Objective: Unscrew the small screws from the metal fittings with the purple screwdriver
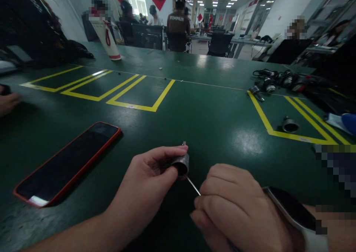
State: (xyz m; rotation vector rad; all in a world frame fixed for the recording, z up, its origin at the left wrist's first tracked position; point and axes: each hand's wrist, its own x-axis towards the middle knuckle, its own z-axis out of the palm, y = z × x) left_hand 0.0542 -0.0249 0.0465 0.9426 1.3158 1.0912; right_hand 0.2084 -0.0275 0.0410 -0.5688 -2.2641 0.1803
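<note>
Near the middle of the green table, my left hand (151, 177) pinches a small grey metal cup-shaped part (183, 163) between thumb and fingers. The part's round opening faces me, and a short stub sticks up behind it. My right hand (233, 203), with a watch on its wrist, is closed around a tool with a thin metal shaft (193, 185). The shaft's far end meets the lower rim of the part; its exact contact point is too small to tell. Most of the tool's handle is hidden by my right hand.
A phone with a red edge (69, 163) lies at the left, near another person's hand (8, 101). Yellow tape outlines (155, 107) mark the table (211, 107). A similar metal part (290, 125) and a dark pile of parts (274, 81) lie right. A paper cup (108, 40) stands farther back.
</note>
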